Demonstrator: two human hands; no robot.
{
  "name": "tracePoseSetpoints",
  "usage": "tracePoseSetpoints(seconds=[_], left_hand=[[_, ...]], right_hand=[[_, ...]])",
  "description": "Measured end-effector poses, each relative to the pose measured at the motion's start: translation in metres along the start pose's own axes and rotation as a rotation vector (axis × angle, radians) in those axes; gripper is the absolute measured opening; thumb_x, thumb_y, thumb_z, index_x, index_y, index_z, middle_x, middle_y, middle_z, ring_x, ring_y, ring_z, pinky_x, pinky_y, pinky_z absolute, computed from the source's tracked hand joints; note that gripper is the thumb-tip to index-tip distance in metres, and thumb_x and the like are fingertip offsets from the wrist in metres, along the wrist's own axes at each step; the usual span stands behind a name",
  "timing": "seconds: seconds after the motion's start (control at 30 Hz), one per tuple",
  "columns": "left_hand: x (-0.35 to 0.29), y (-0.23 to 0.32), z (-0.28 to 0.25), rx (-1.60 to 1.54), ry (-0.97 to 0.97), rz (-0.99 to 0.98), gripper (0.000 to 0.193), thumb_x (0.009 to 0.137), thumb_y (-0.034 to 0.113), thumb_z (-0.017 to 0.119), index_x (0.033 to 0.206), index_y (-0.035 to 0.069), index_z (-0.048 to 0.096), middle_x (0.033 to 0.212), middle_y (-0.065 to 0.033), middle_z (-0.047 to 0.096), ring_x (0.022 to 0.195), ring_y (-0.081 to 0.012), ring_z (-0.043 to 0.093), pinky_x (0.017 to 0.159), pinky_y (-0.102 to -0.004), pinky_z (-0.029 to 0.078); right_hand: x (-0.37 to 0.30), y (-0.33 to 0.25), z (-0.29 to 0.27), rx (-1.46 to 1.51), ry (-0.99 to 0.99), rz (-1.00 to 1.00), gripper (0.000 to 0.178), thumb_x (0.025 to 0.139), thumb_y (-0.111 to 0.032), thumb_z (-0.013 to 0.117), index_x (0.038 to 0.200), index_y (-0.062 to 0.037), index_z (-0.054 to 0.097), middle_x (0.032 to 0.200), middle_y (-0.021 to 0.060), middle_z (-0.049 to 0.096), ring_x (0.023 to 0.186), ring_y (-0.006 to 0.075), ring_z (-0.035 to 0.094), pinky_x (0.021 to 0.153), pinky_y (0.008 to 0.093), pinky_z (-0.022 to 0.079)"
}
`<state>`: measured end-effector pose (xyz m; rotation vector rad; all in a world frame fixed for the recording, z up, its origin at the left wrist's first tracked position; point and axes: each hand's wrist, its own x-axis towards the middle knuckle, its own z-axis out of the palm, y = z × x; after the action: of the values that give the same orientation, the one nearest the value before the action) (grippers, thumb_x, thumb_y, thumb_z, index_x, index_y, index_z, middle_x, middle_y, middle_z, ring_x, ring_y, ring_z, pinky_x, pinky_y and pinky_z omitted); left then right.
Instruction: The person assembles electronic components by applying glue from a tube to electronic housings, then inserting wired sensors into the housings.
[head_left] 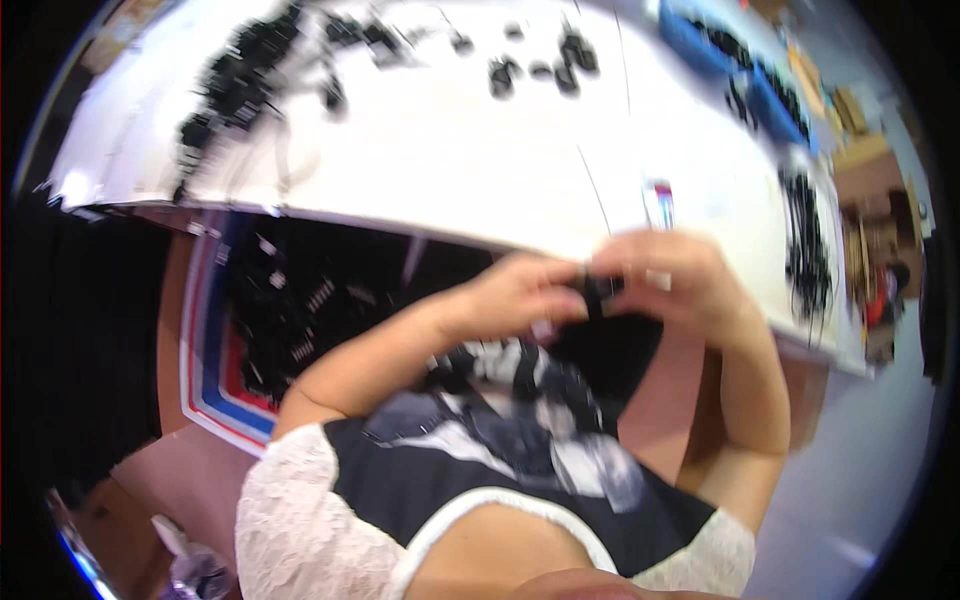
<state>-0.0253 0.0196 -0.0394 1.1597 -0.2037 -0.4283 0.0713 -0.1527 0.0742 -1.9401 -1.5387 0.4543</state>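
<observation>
At the near edge of the white table, my two hands meet around a small black part [597, 292]. My left hand [510, 295] pinches it from the left with thumb and fingers. From the right, the curled fingers of my right hand [685, 275] close on the same piece. Motion blur hides its exact kind. Just beyond my right hand, a small item with red, white and blue on it [658, 203] lies on the table [450, 150].
A heap of black corded parts [240, 75] covers the table's far left, with several loose black pieces [560, 65] farther right. Blue bins [775, 105] and bundled black cables [805, 245] line the right. Below the table edge, a striped bag or box [205, 340] holds black parts.
</observation>
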Motion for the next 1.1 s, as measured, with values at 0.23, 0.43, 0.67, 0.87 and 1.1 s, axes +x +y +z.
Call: tracePoseSetpoints(seconds=[0.23, 0.43, 0.67, 0.87, 1.1], left_hand=[[-0.016, 0.000, 0.019, 0.220, -0.074, 0.078, 0.039, 0.086, 0.012, 0.053, 0.124, 0.006, 0.046, 0.087, 0.0002, 0.057, 0.074, -0.0018, 0.050, 0.061, -0.0170, 0.043], [-0.014, 0.002, 0.026, 0.179, -0.021, 0.152, 0.034, 0.088, 0.013, 0.054, 0.119, 0.002, 0.048, 0.092, -0.0015, 0.057, 0.077, -0.0032, 0.049, 0.068, -0.0199, 0.044], [-0.016, 0.001, 0.013, 0.072, -0.153, 0.099, 0.033, 0.088, 0.016, 0.055, 0.118, 0.001, 0.049, 0.106, -0.0029, 0.056, 0.095, -0.0074, 0.049, 0.084, -0.0234, 0.041], [-0.014, -0.002, 0.016, 0.175, -0.118, 0.144, 0.033, 0.087, 0.014, 0.057, 0.117, 0.001, 0.052, 0.099, -0.0022, 0.058, 0.092, -0.0066, 0.049, 0.082, -0.0235, 0.042], [-0.013, 0.010, 0.013, -0.016, -0.080, 0.074, 0.030, 0.084, 0.012, 0.060, 0.111, 0.001, 0.056, 0.091, 0.0002, 0.059, 0.085, -0.0054, 0.051, 0.077, -0.0217, 0.044]], right_hand=[[-0.022, -0.033, 0.022, -0.354, 0.014, 0.075, 0.036, 0.067, -0.027, 0.073, 0.093, -0.0061, 0.061, 0.071, 0.0081, 0.060, 0.064, 0.0277, 0.057, 0.060, 0.0358, 0.043], [-0.025, -0.037, 0.023, -0.333, 0.082, 0.108, 0.034, 0.070, -0.026, 0.071, 0.096, -0.0080, 0.061, 0.077, 0.0067, 0.061, 0.068, 0.0264, 0.058, 0.062, 0.0344, 0.044], [-0.012, -0.036, 0.013, -0.425, 0.017, -0.186, 0.038, 0.068, -0.028, 0.071, 0.101, -0.0126, 0.061, 0.081, 0.0034, 0.062, 0.069, 0.0190, 0.059, 0.061, 0.0296, 0.042], [-0.023, -0.032, 0.023, -0.529, 0.067, -0.072, 0.046, 0.064, -0.034, 0.073, 0.100, -0.0095, 0.061, 0.069, 0.0007, 0.060, 0.062, 0.0189, 0.058, 0.059, 0.0296, 0.041], [-0.021, -0.031, 0.010, -0.489, 0.081, -0.106, 0.038, 0.068, -0.028, 0.070, 0.099, -0.0091, 0.060, 0.077, 0.0055, 0.062, 0.068, 0.0257, 0.059, 0.060, 0.0337, 0.043]])
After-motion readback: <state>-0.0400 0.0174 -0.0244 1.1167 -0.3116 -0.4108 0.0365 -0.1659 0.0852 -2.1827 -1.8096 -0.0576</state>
